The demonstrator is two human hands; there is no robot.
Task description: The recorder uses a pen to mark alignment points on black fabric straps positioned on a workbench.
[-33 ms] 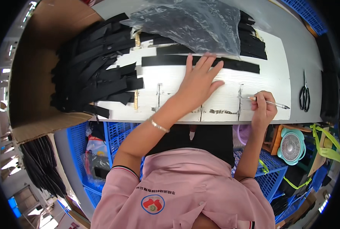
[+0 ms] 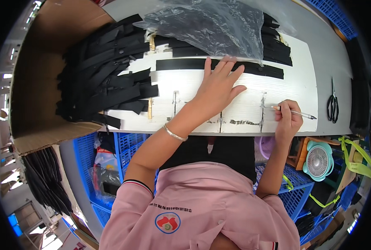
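Note:
My left hand (image 2: 219,87) lies flat with its fingers spread on a white board (image 2: 185,89). Its fingertips rest on a long black strip (image 2: 181,64) laid across the board. My right hand (image 2: 287,121) grips a clear pen (image 2: 298,113) at the board's near right edge. The pen's tip is beside a dark line (image 2: 263,110) marked on the board. A heap of black strips (image 2: 102,87) covers the board's left end. More strips (image 2: 277,48) lie at the far right under a crumpled clear plastic bag (image 2: 210,25).
Black scissors (image 2: 332,100) lie on the grey table to the right of the board. A brown cardboard sheet (image 2: 39,83) sits at the left. Below the table edge are blue crates (image 2: 127,146), a small teal fan (image 2: 317,160) and yellow-green straps (image 2: 356,154).

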